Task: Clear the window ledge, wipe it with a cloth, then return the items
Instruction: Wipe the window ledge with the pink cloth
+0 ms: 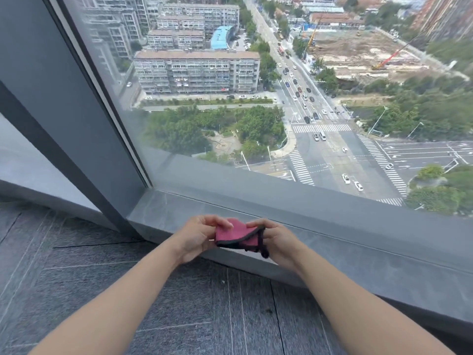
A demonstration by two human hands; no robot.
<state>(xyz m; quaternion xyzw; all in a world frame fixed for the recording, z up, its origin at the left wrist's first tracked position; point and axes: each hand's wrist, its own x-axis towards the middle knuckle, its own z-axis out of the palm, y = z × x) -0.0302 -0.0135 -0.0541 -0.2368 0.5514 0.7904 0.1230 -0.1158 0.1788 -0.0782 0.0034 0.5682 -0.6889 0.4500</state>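
Note:
A small pink cloth with a dark stitched edge is held folded between both hands, just above the front edge of the grey stone window ledge. My left hand pinches its left side with thumb and fingers. My right hand grips its right side, where a dark hem and loop hang down. The stretch of ledge in view has nothing standing on it.
A large glass pane rises behind the ledge, looking down on streets and buildings. A thick grey window post meets the ledge at its left end. Grey carpet tiles cover the floor below my arms.

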